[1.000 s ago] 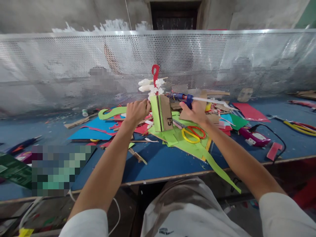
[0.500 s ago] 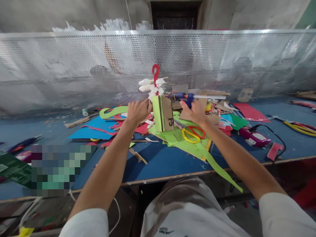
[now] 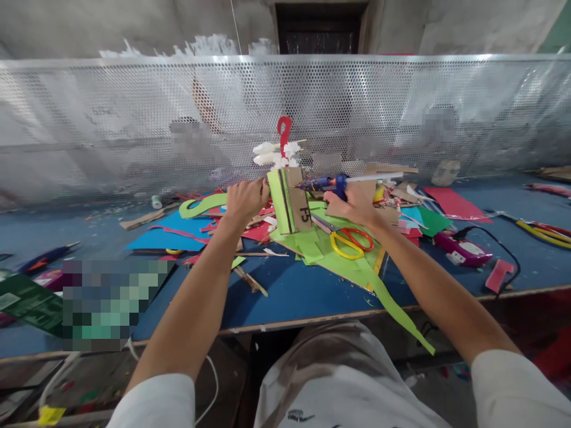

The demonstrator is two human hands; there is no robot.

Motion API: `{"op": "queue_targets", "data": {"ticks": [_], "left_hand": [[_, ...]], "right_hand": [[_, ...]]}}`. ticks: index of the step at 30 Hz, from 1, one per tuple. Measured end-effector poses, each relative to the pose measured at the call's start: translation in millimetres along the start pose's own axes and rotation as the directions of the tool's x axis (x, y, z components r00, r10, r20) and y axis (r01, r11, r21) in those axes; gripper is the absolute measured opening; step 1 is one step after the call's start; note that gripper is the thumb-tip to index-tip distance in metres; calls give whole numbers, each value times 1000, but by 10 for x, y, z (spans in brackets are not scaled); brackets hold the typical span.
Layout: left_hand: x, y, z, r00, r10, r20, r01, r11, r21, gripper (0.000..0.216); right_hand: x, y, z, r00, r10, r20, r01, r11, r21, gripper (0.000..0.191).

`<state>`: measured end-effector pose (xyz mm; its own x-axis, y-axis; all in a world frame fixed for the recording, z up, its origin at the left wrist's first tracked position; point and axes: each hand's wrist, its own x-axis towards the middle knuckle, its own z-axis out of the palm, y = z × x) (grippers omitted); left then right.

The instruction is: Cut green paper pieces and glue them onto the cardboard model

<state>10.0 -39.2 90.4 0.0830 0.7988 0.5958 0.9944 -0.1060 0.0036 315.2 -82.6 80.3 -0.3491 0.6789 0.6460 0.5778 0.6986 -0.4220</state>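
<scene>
A small cardboard box (image 3: 298, 201) with a green paper side stands tilted on green paper (image 3: 352, 266) in the middle of the blue table (image 3: 303, 294). White paper flowers (image 3: 273, 153) and a red loop (image 3: 284, 128) rise from its top. My left hand (image 3: 244, 200) is closed on the box's left edge. My right hand (image 3: 354, 202) grips a blue glue gun (image 3: 335, 181), its nozzle touching the box's upper right side and a white glue stick trailing to the right.
Yellow-and-red scissors (image 3: 350, 241) lie just in front of my right hand. Coloured paper scraps and cardboard pieces surround the box. A pink device with a black cable (image 3: 461, 248) lies right. A perforated metal screen (image 3: 134, 119) backs the table.
The glue gun's nozzle has dropped from near the box's top to its upper right side. The box leans a little more to the left.
</scene>
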Motion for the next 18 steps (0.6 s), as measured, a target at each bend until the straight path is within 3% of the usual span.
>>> {"op": "queue_targets", "data": {"ticks": [3, 12, 18], "left_hand": [[6, -9, 6, 1000, -9, 19, 9, 1000, -10, 62], [-16, 79, -13, 998, 67, -2, -67, 997, 23, 61], [-11, 79, -1, 995, 94, -20, -93, 995, 33, 61]], "right_hand": [[-14, 5, -1, 1000, 27, -8, -27, 1000, -9, 47], [30, 123, 86, 985, -61, -163, 37, 988, -147, 50], [44, 102, 96, 980, -100, -174, 58, 972, -228, 49]]}}
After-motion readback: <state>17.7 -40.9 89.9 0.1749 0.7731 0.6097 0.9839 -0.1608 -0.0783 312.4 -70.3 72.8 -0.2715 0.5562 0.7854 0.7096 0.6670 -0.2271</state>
